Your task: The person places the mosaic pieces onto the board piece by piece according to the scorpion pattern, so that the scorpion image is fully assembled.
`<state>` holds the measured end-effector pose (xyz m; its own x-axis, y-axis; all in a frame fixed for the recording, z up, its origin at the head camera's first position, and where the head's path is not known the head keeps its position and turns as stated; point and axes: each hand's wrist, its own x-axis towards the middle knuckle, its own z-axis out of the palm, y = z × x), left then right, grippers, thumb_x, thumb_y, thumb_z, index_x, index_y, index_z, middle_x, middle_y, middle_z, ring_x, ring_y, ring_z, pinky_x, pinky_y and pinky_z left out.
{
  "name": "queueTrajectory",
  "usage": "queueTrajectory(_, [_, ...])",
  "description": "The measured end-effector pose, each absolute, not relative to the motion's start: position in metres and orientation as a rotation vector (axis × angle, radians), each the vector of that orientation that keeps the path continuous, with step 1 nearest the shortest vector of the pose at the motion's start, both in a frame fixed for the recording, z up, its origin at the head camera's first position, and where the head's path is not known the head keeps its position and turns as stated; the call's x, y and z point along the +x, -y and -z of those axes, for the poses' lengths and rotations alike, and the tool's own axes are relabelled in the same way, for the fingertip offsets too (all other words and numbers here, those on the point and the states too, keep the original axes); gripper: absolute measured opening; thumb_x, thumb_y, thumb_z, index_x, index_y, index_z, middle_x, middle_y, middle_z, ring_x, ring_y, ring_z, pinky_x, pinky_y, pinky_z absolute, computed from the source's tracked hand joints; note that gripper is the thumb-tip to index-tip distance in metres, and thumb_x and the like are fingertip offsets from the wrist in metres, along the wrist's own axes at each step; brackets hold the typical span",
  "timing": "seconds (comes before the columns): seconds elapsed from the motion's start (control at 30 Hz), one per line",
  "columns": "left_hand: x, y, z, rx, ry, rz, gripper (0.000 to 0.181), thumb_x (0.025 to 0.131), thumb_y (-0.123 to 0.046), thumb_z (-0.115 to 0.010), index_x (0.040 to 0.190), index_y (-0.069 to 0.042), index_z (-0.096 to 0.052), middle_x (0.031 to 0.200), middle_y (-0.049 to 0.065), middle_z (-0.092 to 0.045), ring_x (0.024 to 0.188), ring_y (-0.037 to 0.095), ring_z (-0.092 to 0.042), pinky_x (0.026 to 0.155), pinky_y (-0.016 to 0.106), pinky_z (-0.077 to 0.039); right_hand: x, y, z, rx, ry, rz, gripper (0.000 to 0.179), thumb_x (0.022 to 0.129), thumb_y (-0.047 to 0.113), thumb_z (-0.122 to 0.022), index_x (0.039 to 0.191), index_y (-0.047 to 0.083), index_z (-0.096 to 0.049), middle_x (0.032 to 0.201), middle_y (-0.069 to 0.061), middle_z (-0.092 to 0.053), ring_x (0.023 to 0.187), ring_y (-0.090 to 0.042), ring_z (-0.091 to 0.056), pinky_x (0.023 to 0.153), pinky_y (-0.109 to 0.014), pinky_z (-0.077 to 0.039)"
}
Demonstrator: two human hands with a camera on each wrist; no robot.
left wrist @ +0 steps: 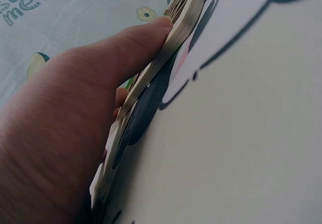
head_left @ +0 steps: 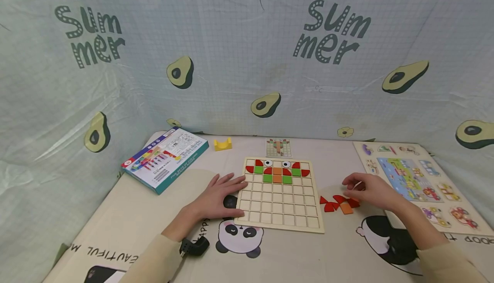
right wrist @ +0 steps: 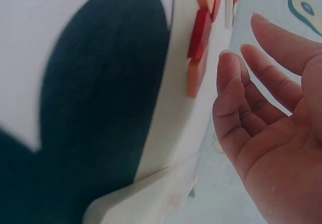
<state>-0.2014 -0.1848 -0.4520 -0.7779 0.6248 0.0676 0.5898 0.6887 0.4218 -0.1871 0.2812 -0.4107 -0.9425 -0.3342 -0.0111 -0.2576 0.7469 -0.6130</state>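
Board (head_left: pixel 278 208) lies toward the bench's (head_left: pixel 301 255) far edge, left hand (head_left: pixel 221 195) on its left edge, right hand (head_left: pixel 372 191) near loose pieces (head_left: pixel 346 208). Left wrist: grip spread, touching the board. Right wrist: grip apart, fingers curled loosely.

Head view: bright, soft, even light; faint whitish glare along left folds of the pale blue-green avocado-printed sheet (head_left: pixel 224 38); prints stretched toward the right edge. Left wrist view: dimmer, greyish; soft shadow beneath the square light-wood grid board (left wrist: pixel 178 40). Right wrist view: dim, hazy; large dark rounded print (right wrist: pixel 105 83) blurred; flat red and orange blocks (right wrist: pixel 200 32) soft-edged.
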Motion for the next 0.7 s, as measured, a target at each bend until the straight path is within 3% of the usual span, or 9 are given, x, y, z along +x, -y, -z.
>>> queueTrajectory(0.7, [-0.203,0.185,0.455,1.038,-2.817,-0.667,0.084,0.084,-0.064,-0.069,0.154,-0.022,-0.046,0.162,-0.002,-0.035,0.151,0.031,-0.018,0.118,0.062,-0.004,-0.178,-0.302,0.418,-0.419,-2.828,0.860,0.034,0.088,0.023,-0.080,0.110,0.001,-0.066,0.092,-0.001,-0.060,0.084,-0.020,-0.057,0.066,-0.026,-0.051])
